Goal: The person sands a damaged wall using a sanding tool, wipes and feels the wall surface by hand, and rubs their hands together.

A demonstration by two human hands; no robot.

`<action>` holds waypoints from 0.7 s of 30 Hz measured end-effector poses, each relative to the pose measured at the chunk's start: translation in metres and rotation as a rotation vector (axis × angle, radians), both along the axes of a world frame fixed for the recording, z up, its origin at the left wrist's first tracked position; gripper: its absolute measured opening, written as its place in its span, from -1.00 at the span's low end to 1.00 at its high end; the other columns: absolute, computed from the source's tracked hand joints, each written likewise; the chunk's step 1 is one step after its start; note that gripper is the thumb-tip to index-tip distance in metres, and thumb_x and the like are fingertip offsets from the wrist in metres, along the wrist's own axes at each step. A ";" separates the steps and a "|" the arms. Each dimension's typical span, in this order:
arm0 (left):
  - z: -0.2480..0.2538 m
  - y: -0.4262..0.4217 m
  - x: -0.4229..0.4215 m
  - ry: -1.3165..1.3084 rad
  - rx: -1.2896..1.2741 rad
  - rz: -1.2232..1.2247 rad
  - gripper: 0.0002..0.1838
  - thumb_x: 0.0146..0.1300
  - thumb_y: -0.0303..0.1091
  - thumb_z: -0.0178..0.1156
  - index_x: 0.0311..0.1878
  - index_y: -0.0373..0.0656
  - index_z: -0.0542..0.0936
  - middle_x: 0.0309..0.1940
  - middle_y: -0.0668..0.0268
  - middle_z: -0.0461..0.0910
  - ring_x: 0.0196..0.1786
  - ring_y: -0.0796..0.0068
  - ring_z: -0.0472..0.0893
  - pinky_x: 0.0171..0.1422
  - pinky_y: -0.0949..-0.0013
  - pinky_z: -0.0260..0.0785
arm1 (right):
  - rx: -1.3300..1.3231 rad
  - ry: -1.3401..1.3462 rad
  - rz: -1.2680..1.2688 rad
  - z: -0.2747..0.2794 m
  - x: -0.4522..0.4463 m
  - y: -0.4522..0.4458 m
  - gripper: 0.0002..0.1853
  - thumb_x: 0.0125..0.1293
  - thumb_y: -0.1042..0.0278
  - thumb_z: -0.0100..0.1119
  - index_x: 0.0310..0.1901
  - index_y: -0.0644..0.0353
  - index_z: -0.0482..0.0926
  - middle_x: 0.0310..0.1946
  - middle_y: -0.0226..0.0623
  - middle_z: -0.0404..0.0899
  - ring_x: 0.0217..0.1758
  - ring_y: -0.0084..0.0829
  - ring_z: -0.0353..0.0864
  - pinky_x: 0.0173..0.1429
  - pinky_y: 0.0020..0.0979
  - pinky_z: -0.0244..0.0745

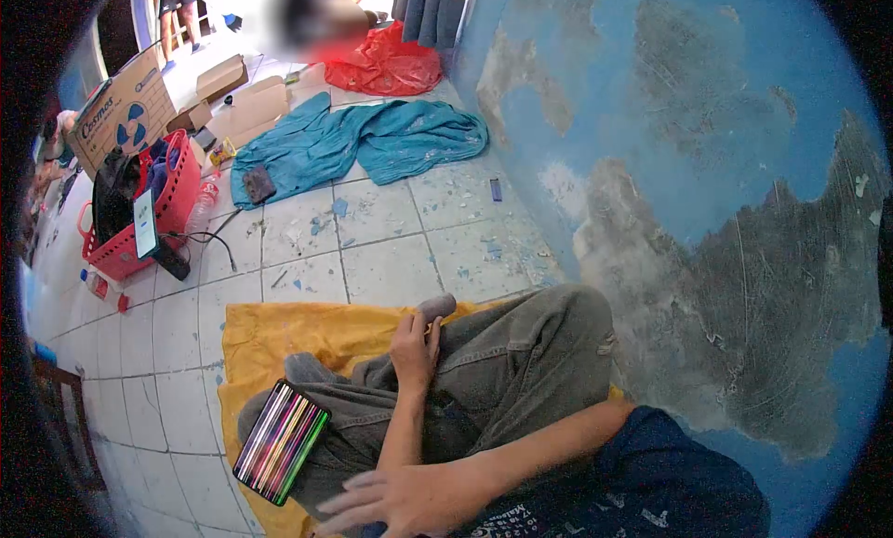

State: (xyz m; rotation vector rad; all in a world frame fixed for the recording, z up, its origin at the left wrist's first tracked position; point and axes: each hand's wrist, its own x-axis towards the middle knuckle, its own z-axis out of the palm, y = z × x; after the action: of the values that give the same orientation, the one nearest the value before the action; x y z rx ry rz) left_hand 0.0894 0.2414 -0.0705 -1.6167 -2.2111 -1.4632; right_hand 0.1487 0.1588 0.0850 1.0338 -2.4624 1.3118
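My left hand (414, 352) is over my crossed legs, its fingers closed on a grey rounded object (437, 306) that I cannot identify. Nearer to me, my right hand (419, 503) reaches across my left forearm with its fingers spread and slightly blurred, holding nothing. A phone (281, 442) with bright coloured stripes on its screen rests on my leg, left of both hands. Under my legs lies a yellow cloth (270, 329).
A damaged blue wall (688, 194) rises at the right. Paint chips lie on the tiles (381, 226). Beyond are a teal cloth (358, 138), red plastic bag (381, 64), pink basket (121, 254), propped phone (146, 225), cardboard box (126, 115) and, farther off, people.
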 end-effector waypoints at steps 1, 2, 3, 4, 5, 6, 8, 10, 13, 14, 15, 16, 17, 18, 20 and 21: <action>0.000 0.000 0.000 0.004 0.000 -0.004 -0.82 0.08 -0.33 0.16 -0.45 -0.24 0.43 -0.54 0.18 0.41 -0.47 0.21 0.48 -0.42 0.26 0.32 | 0.041 0.011 -0.093 -0.011 0.002 -0.003 -0.68 -0.04 0.34 0.02 -0.16 0.03 0.50 0.20 0.00 0.07 0.29 0.01 0.00 0.24 0.03 0.02; 0.000 0.000 -0.001 -0.014 -0.004 -0.017 -0.82 0.07 -0.33 0.16 -0.45 -0.24 0.43 -0.54 0.17 0.41 -0.47 0.21 0.49 -0.42 0.26 0.33 | 0.043 0.014 -0.095 -0.018 0.005 -0.002 -0.68 -0.04 0.34 0.02 -0.16 0.03 0.50 0.20 0.00 0.07 0.29 0.01 0.00 0.24 0.03 0.02; 0.001 0.000 -0.001 -0.033 -0.010 -0.030 -0.82 0.07 -0.33 0.16 -0.44 -0.24 0.43 -0.54 0.17 0.41 -0.47 0.21 0.49 -0.41 0.26 0.33 | 0.209 -0.036 -0.317 -0.010 0.005 0.005 -0.70 -0.03 0.35 0.01 -0.18 0.03 0.49 0.20 -0.02 0.07 0.29 0.00 0.00 0.23 0.02 0.03; 0.002 0.000 -0.002 -0.031 -0.009 -0.030 -0.82 0.07 -0.33 0.16 -0.44 -0.24 0.43 -0.54 0.17 0.41 -0.47 0.21 0.49 -0.41 0.26 0.33 | 0.375 -0.087 -0.538 -0.004 0.005 0.008 -0.72 -0.02 0.36 0.00 -0.20 0.03 0.49 0.20 -0.03 0.07 0.29 0.00 0.01 0.23 0.02 0.04; 0.002 0.000 -0.003 -0.033 -0.030 -0.020 -0.82 0.07 -0.33 0.16 -0.43 -0.24 0.43 -0.54 0.17 0.40 -0.46 0.20 0.48 -0.41 0.26 0.33 | 0.125 -0.098 -0.441 0.005 0.006 0.003 -0.75 0.02 0.35 -0.01 -0.20 0.02 0.49 0.21 -0.04 0.07 0.30 0.00 0.00 0.21 0.03 0.06; 0.002 -0.001 -0.001 -0.039 -0.055 -0.011 -0.82 0.07 -0.33 0.16 -0.43 -0.24 0.44 -0.54 0.16 0.40 -0.46 0.19 0.48 -0.41 0.26 0.33 | 0.123 -0.106 -0.435 0.001 0.006 0.000 -0.75 0.02 0.35 -0.01 -0.20 0.02 0.49 0.21 -0.04 0.07 0.30 0.00 0.00 0.21 0.03 0.06; 0.000 0.000 -0.001 -0.020 -0.042 -0.016 -0.82 0.07 -0.33 0.15 -0.41 -0.24 0.44 -0.53 0.16 0.40 -0.45 0.18 0.48 -0.40 0.25 0.32 | -0.168 -0.117 0.043 -0.011 0.003 -0.009 -0.65 -0.05 0.21 0.03 -0.13 -0.14 0.50 0.18 -0.05 0.09 0.30 0.02 -0.04 0.24 0.12 -0.07; -0.001 0.001 -0.001 0.004 -0.020 -0.020 -0.82 0.07 -0.33 0.15 -0.40 -0.25 0.44 -0.53 0.15 0.40 -0.45 0.17 0.47 -0.40 0.25 0.32 | 0.144 -0.095 -0.283 -0.020 0.013 -0.008 -0.67 -0.02 0.35 0.05 -0.13 -0.01 0.48 0.19 -0.03 0.08 0.29 0.01 0.00 0.19 0.07 0.06; -0.002 -0.001 0.000 -0.004 -0.007 0.005 -0.82 0.07 -0.33 0.15 -0.39 -0.26 0.44 -0.51 0.15 0.40 -0.44 0.15 0.47 -0.39 0.24 0.31 | -0.103 -0.075 -0.226 0.000 0.005 -0.004 -0.68 -0.02 0.31 0.03 -0.14 -0.05 0.47 0.17 -0.04 0.11 0.27 0.04 0.03 0.18 0.08 0.08; -0.004 -0.001 0.000 -0.008 -0.022 -0.007 -0.82 0.07 -0.33 0.15 -0.38 -0.26 0.44 -0.51 0.15 0.40 -0.44 0.14 0.47 -0.39 0.24 0.31 | -0.109 -0.081 -0.226 -0.002 0.007 -0.005 -0.68 -0.02 0.31 0.03 -0.14 -0.05 0.47 0.17 -0.04 0.11 0.27 0.04 0.03 0.18 0.08 0.08; -0.004 0.000 -0.002 -0.003 -0.033 -0.024 -0.81 0.07 -0.33 0.15 -0.38 -0.27 0.44 -0.51 0.15 0.40 -0.43 0.14 0.47 -0.39 0.24 0.31 | 0.104 -0.121 -0.287 -0.003 0.007 -0.003 -0.65 -0.03 0.29 0.03 -0.11 -0.07 0.46 0.17 -0.06 0.12 0.27 0.04 0.03 0.19 0.08 0.05; -0.005 0.000 -0.002 0.003 -0.033 -0.028 -0.81 0.07 -0.33 0.15 -0.38 -0.27 0.44 -0.51 0.15 0.40 -0.43 0.14 0.47 -0.39 0.24 0.31 | 0.318 -0.158 -0.347 -0.004 0.007 -0.001 -0.62 -0.04 0.28 0.03 -0.09 -0.09 0.45 0.18 -0.08 0.12 0.27 0.05 0.02 0.21 0.09 0.02; -0.005 0.001 -0.001 0.005 -0.018 -0.022 -0.82 0.07 -0.33 0.15 -0.38 -0.26 0.44 -0.50 0.15 0.40 -0.44 0.14 0.47 -0.39 0.25 0.31 | 0.534 -0.195 -0.404 -0.005 0.007 0.000 -0.59 -0.06 0.26 0.03 -0.06 -0.10 0.44 0.18 -0.11 0.13 0.27 0.06 0.01 0.22 0.09 -0.01; -0.004 0.002 -0.001 0.006 -0.003 -0.014 -0.82 0.07 -0.33 0.15 -0.38 -0.26 0.43 -0.50 0.15 0.40 -0.44 0.15 0.47 -0.40 0.25 0.31 | 0.535 -0.191 -0.406 -0.004 0.005 -0.001 -0.59 -0.06 0.26 0.03 -0.06 -0.10 0.44 0.18 -0.11 0.13 0.27 0.06 0.01 0.22 0.09 -0.01; -0.005 0.002 -0.002 -0.011 -0.024 -0.018 -0.82 0.07 -0.33 0.15 -0.38 -0.26 0.43 -0.50 0.15 0.40 -0.44 0.15 0.47 -0.40 0.25 0.31 | -0.066 -0.032 -0.193 -0.006 0.001 -0.006 -0.70 0.02 0.27 -0.01 -0.16 -0.02 0.48 0.12 -0.06 0.19 0.23 0.03 0.09 0.20 0.02 0.08; -0.005 0.001 -0.001 -0.022 -0.050 -0.031 -0.82 0.07 -0.33 0.15 -0.38 -0.26 0.43 -0.50 0.16 0.40 -0.44 0.16 0.47 -0.40 0.25 0.31 | -0.322 -0.129 0.058 -0.009 -0.006 -0.016 -0.67 -0.07 0.21 0.03 -0.20 -0.01 0.55 0.07 -0.11 0.26 0.23 0.05 0.07 0.21 0.05 0.00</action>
State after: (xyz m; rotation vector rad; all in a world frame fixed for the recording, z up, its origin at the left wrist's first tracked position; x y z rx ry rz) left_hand 0.0888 0.2422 -0.0750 -1.6643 -2.2621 -1.4519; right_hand 0.1424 0.1425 0.0763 0.9720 -2.2153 1.7710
